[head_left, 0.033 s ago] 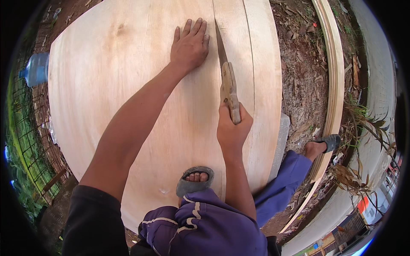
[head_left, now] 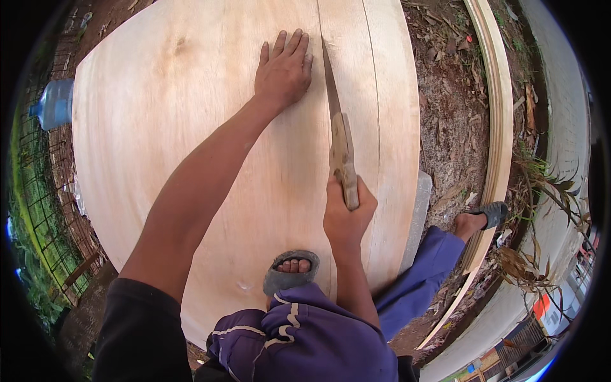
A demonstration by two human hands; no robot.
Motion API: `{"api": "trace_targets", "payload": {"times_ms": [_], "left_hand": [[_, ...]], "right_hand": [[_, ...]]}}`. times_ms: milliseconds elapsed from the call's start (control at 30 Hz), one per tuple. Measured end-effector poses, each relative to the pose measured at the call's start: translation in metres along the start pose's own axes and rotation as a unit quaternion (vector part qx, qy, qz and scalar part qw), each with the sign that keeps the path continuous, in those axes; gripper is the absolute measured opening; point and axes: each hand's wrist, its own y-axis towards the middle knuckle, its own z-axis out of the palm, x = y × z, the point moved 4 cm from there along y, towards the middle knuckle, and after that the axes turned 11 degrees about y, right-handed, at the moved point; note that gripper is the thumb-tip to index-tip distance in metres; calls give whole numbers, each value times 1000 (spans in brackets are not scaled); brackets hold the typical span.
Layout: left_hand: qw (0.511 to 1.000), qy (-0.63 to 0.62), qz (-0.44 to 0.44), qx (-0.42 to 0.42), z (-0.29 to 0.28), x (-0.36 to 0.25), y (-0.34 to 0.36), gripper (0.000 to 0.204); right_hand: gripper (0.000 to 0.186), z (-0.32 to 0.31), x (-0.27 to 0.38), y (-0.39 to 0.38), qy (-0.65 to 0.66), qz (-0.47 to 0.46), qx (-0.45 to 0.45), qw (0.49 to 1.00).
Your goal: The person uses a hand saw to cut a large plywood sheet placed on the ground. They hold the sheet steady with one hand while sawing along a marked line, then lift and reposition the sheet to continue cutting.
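Note:
A large pale plywood sheet (head_left: 172, 140) spreads out in front of me. My left hand (head_left: 286, 70) lies flat on it, fingers stretched out, just left of a long line running away from me. In my right hand (head_left: 349, 213) is the wooden handle of a handsaw (head_left: 342, 146), with the fingers wrapped round its near end. The saw's dark, narrow blade points away from me, its far end at the line on the sheet. A second thin line runs along the sheet to the right of the blade.
My sandalled foot (head_left: 291, 267) rests on the sheet's near part. My other foot (head_left: 487, 216) is at the right, by long wooden strips (head_left: 499, 121). A grey block (head_left: 417, 219) shows under the right edge. A blue plastic bottle (head_left: 54, 105) and wire fence (head_left: 38, 184) are left.
My right hand has pulled the handsaw back toward me, and more of the blade shows above the sheet. My left hand stays practically in place.

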Motion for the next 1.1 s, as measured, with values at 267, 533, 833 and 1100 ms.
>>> {"api": "trace_targets", "payload": {"times_ms": [267,533,833,1100], "left_hand": [[1000,12,-2,-21,8,2,2,55],[999,-27,-2,-43,-13,5,-6,48],[998,-48,-3,-42,-33,-26,-109,45],[999,-18,-1,-45,-25,-25,-108,47]], "right_hand": [[23,-40,-16,-51,23,23,-26,999],[33,40,-2,53,16,-51,-7,999],[31,30,3,50,8,-77,-12,997],[19,-101,9,-143,-69,35,-46,996]]}}
